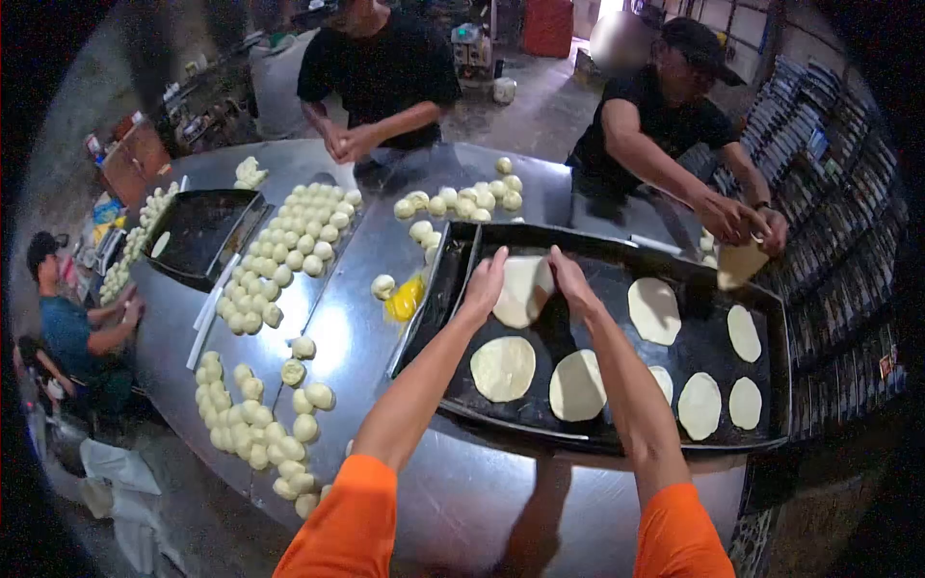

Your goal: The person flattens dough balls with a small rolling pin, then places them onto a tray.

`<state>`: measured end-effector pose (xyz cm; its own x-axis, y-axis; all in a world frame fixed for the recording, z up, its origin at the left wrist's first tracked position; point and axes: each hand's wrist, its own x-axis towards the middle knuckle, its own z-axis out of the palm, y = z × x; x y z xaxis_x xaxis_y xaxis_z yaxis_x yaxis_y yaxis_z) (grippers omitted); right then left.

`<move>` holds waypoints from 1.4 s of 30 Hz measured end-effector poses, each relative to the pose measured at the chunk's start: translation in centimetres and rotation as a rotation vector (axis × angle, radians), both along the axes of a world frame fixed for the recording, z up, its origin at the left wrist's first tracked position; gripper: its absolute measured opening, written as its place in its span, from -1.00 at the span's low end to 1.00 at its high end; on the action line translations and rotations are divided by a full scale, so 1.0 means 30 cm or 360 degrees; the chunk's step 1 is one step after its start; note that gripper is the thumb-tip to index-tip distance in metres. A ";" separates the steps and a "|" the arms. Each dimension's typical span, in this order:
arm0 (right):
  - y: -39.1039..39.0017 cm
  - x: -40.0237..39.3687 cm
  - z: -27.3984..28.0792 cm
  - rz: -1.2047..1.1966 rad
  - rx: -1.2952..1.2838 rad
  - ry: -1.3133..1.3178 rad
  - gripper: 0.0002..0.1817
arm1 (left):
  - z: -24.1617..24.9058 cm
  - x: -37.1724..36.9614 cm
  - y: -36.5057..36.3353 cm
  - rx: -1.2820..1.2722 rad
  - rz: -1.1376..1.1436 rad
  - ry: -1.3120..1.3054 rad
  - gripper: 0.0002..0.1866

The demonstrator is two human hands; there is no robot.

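Between my two hands is a flat round of dough, over the far left part of a dark baking tray. My left hand grips its left edge, thumb and fingers closed on it. On the opposite edge, my right hand pinches the same round. Nearer me on the tray lie a dough round and another dough round, the latter partly shaded beside my right forearm. Several more flat rounds, such as this wide dough round, rest across the tray's right side.
Several dough balls cover the steel table to the left. A yellow smear lies beside the tray. A second tray stands farther left. Across the table, a person's hands hold a dough round. Racks line the right.
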<state>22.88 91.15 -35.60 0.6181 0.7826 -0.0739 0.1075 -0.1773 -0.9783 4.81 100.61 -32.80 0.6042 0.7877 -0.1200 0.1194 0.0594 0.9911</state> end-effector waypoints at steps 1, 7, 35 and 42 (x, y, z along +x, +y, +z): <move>-0.018 -0.007 0.050 0.0095 -0.0165 -0.0404 -0.33 | -0.014 0.008 -0.003 0.0282 0.0081 0.0112 -0.19; -0.405 -0.397 0.458 -0.0159 0.0410 -0.1337 -0.63 | 0.138 -0.395 -0.369 0.0762 -0.0118 -0.0430 -0.58; -1.377 -0.674 -0.144 -0.0108 -0.0507 -0.1545 -0.61 | 0.228 -0.985 -1.377 -0.0602 -0.0844 -0.0798 -0.50; -1.410 -0.761 -0.117 -0.0172 -0.0579 -0.1754 -0.62 | -0.152 -1.090 -1.327 0.0854 -0.0052 0.0954 -0.31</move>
